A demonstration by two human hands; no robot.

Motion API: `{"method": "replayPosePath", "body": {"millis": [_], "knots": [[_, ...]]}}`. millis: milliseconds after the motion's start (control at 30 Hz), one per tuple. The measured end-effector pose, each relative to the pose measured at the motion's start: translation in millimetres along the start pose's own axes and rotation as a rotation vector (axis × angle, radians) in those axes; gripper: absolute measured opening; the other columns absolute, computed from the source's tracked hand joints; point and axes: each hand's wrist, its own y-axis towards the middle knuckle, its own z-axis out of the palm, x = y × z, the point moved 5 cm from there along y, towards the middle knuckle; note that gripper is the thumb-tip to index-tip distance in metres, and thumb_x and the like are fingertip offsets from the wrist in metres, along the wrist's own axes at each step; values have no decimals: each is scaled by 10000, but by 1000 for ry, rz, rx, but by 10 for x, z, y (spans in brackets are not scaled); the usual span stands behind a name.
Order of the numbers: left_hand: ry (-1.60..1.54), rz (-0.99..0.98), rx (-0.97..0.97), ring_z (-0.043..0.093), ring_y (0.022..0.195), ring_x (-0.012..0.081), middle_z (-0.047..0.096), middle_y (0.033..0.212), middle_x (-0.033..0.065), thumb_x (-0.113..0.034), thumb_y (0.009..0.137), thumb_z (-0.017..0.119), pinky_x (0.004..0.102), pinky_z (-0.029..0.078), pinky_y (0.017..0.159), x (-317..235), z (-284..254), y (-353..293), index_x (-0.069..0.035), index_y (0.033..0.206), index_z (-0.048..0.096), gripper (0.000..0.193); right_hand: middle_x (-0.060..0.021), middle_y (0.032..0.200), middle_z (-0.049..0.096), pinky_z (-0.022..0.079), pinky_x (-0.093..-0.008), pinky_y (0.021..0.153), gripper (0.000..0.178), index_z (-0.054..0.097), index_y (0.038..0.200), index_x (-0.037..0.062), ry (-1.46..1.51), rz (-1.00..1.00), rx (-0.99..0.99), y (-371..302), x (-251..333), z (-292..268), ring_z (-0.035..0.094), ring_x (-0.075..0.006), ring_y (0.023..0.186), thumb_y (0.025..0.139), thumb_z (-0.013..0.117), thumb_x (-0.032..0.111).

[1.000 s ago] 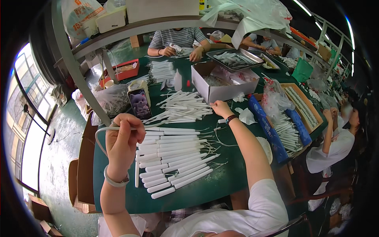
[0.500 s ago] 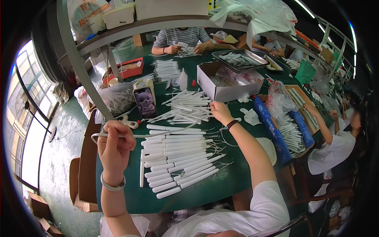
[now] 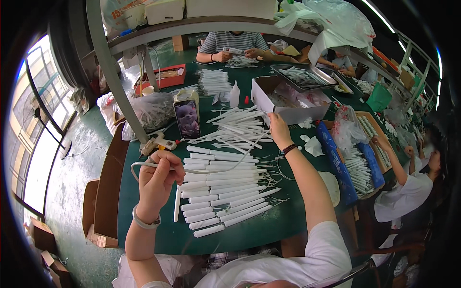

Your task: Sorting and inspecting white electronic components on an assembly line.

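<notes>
My left hand (image 3: 161, 180) is raised at the left side of the green table, its fingers pinched round a thin white cable (image 3: 204, 172). One end of the cable loops out past that hand; the rest sags across to my right hand (image 3: 279, 130). My right fingers are closed on the cable beside a loose pile of slim white sticks (image 3: 235, 126). Below the cable lie rows of white tube-shaped pieces (image 3: 223, 185), with thin wires at their right ends. A phone (image 3: 188, 118) stands upright beyond my left hand, and a glue gun (image 3: 157, 144) lies near it.
An open white carton (image 3: 264, 102), a squeeze bottle (image 3: 234, 95) and a metal tray (image 3: 331, 82) stand farther back. To the right is a blue box (image 3: 332, 161) of white sticks. A shelf (image 3: 201, 23) spans overhead. Other people sit opposite and at right.
The whole view has shifted a little. My left hand has come lower and nearer to me, turning slightly, with the cable still in it. My right hand stays by the pile.
</notes>
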Motion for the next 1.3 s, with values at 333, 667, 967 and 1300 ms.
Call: {"method": "replayPosePath", "body": {"millis": [333, 667, 967, 1300], "knots": [[-55, -16, 0, 542, 633, 131, 589, 756, 119, -171, 961, 425, 242, 443, 567, 69, -27, -65, 13, 945, 511, 204, -165, 1129, 509, 437, -391, 865, 367, 471, 1116, 9, -26, -115, -65, 43, 43, 8, 494, -352, 1042, 760, 453, -82], [8, -51, 58, 597, 731, 160, 605, 843, 136, -70, 947, 406, 276, 507, 665, 135, 3, -176, 20, 995, 487, 130, -166, 1107, 484, 443, -414, 831, 306, 478, 1091, -9, 128, -130, -94, 154, 127, -80, 527, -380, 959, 793, 430, -59], [-7, -81, 121, 606, 766, 173, 607, 879, 146, -77, 943, 426, 296, 512, 681, 247, 131, -96, 44, 993, 493, 148, -192, 841, 617, 524, -400, 679, 121, 643, 765, -2, -414, -176, 350, 379, 81, 394, 630, -332, 767, 766, 533, 48], [-192, 150, 58, 618, 731, 211, 609, 825, 172, -84, 931, 447, 313, 523, 661, 115, 65, 7, 38, 957, 495, 133, -222, 796, 636, 507, -415, 735, 134, 653, 785, -30, -390, -119, 430, 1035, -25, 912, 626, -361, 807, 727, 546, 26]]}}
